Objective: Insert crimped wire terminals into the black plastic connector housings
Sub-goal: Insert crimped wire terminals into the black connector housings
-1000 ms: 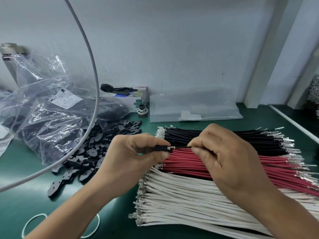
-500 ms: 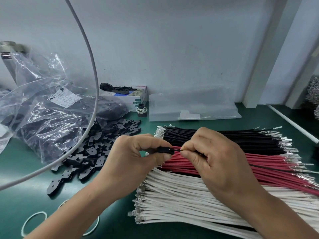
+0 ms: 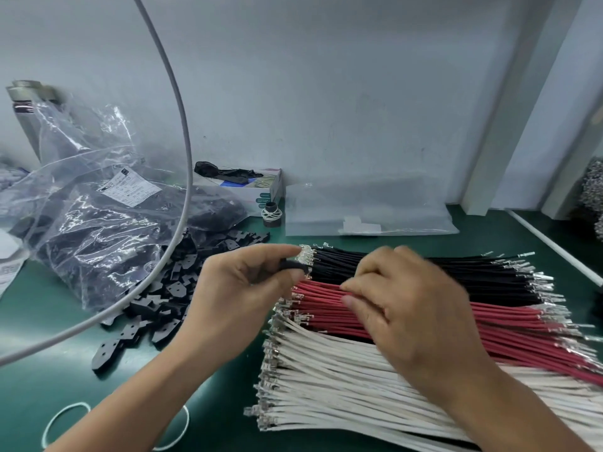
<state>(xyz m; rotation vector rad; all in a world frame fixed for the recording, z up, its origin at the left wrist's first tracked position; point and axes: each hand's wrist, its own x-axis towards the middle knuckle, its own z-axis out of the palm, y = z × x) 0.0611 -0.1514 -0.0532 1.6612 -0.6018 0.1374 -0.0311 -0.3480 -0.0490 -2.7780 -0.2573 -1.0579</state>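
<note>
Connector housing [image 3: 288, 267] stays pinched in left hand [image 3: 241, 298]; right hand [image 3: 408, 308] has dropped, curled, onto red wires [image 3: 326, 300].

You've got three wire bundles stacked by colour: black wires [image 3: 424, 272] farthest, red wires [image 3: 489, 324] in the middle, white wires [image 3: 326, 386] nearest, all with silvery metal terminals [image 3: 541, 282] on the ends. The mat [image 3: 39, 321] under them is dark green. On your left the loose connector housings [image 3: 156, 308] are black, the clear bag [image 3: 91, 223] carries a white label [image 3: 130, 189], and the rubber bands [image 3: 65, 419] are white.
</note>
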